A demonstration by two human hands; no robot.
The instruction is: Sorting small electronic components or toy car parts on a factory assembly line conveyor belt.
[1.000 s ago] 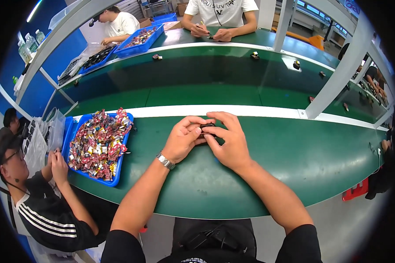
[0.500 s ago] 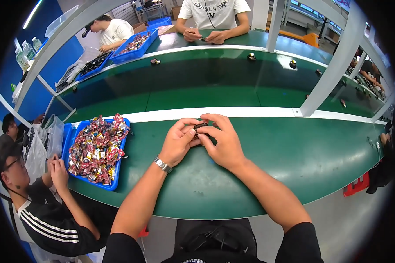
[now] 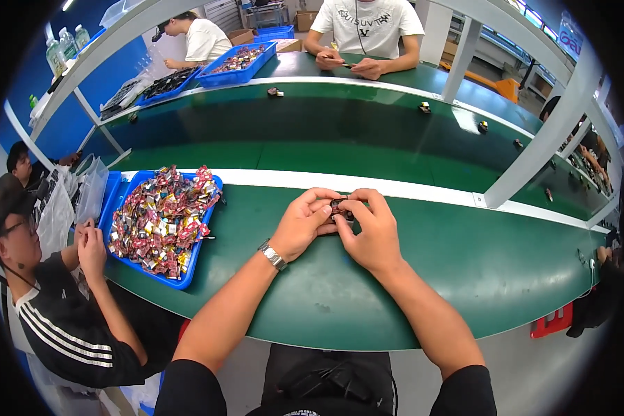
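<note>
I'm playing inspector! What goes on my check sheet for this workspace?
Surface: glossy green tabletop, faint dark marks.
Job's things: small dark part, partly hidden.
Clutter: blue plastic tray heaped with small red, white and yellow parts; several small loose pieces beyond the long white rail.
Hands: bare left hand and bare right hand hold the part.
Cables: thin white cord, far right.
Surroundings: co-worker in black clothes, left; co-worker in white T-shirt, opposite.

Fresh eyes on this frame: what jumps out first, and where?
Probably the blue tray heaped with small red, white and yellow parts, at left on the green worktop. Then, mid-picture, the left grip and right grip hold a small dark part. Beyond, scattered small pieces lie along a green strip.
</note>
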